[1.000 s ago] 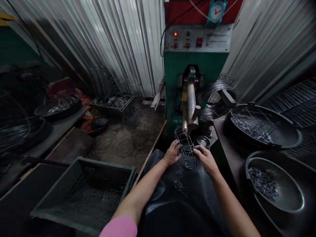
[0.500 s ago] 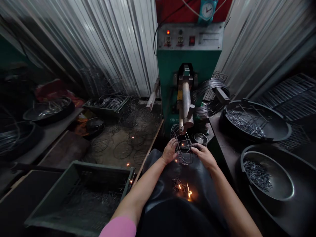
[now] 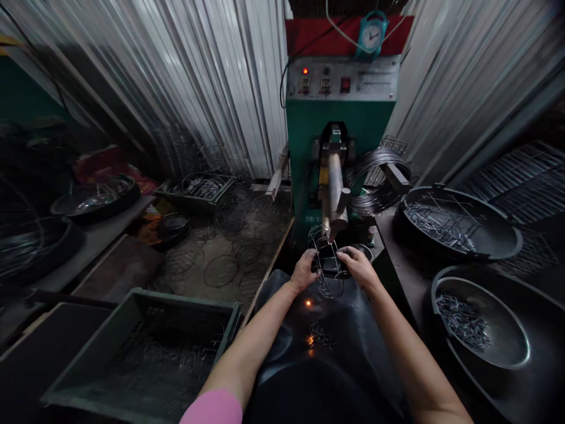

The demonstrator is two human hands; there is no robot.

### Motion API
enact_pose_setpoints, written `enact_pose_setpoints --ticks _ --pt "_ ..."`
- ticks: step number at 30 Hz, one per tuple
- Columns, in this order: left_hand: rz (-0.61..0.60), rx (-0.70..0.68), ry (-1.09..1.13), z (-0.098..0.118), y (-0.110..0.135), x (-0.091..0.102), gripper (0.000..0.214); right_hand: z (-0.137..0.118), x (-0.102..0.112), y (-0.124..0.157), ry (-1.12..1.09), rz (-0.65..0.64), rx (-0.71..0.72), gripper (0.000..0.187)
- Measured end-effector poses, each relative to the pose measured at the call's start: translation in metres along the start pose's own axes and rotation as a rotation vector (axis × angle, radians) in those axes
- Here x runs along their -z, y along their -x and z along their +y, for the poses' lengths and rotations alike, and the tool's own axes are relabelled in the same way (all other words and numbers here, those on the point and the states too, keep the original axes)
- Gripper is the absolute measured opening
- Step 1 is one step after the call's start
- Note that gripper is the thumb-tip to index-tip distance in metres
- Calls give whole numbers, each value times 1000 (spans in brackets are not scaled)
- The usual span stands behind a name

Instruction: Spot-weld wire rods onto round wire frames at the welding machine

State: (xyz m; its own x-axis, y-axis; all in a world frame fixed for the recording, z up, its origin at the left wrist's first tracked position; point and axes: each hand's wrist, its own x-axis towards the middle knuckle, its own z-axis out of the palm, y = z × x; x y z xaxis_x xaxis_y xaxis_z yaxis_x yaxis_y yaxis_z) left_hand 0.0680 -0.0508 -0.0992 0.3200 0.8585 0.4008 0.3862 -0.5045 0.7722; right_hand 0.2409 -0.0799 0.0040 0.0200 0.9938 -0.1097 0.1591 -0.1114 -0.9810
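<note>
Between my hands is a round wire basket frame [image 3: 325, 287], held at the tip of the spot welder [image 3: 336, 182]. My left hand [image 3: 304, 271] is closed on the frame's left side. On the right side, the fingers of my right hand [image 3: 356, 264] pinch at the frame; whether a small separate wire is between them is too fine to tell. The lower electrode is mostly hidden behind the frame. Below, on the dark apron [image 3: 344, 353] over my lap, lies a small heap of short wire pieces [image 3: 321, 335], with glowing sparks close by.
A green crate [image 3: 141, 294] with wire pieces stands at lower left. To the right, a wide pan [image 3: 503, 235] and a bowl [image 3: 507, 330] hold short metal pieces. A coil of wire [image 3: 375, 203] hangs beside the welder. Wire rings [image 3: 220, 270] lie on the floor.
My right hand has shifted slightly up and left along the frame. The sparks have died down to a few glowing spots. The view has tilted up a little.
</note>
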Motion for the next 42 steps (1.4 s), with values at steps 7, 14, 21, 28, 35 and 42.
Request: enact_pose_setpoints --ticks 7,14,21,28,35,42 --pt "-33 88 104 10 2 7 55 -4 4 13 -12 1 -26 32" --pt "-26 121 165 10 3 5 59 11 17 40 -36 -73 -96 28" --pt "-15 255 288 12 -8 4 67 2 8 10 -61 -27 -41 32" --pt "-2 265 286 15 -11 7 67 22 18 29 -42 -37 -63 32" --pt "6 357 377 22 -4 7 66 17 15 42 -43 -34 -63 29" --pt "26 472 508 17 -18 7 65 0 3 9 -29 35 -6 32"
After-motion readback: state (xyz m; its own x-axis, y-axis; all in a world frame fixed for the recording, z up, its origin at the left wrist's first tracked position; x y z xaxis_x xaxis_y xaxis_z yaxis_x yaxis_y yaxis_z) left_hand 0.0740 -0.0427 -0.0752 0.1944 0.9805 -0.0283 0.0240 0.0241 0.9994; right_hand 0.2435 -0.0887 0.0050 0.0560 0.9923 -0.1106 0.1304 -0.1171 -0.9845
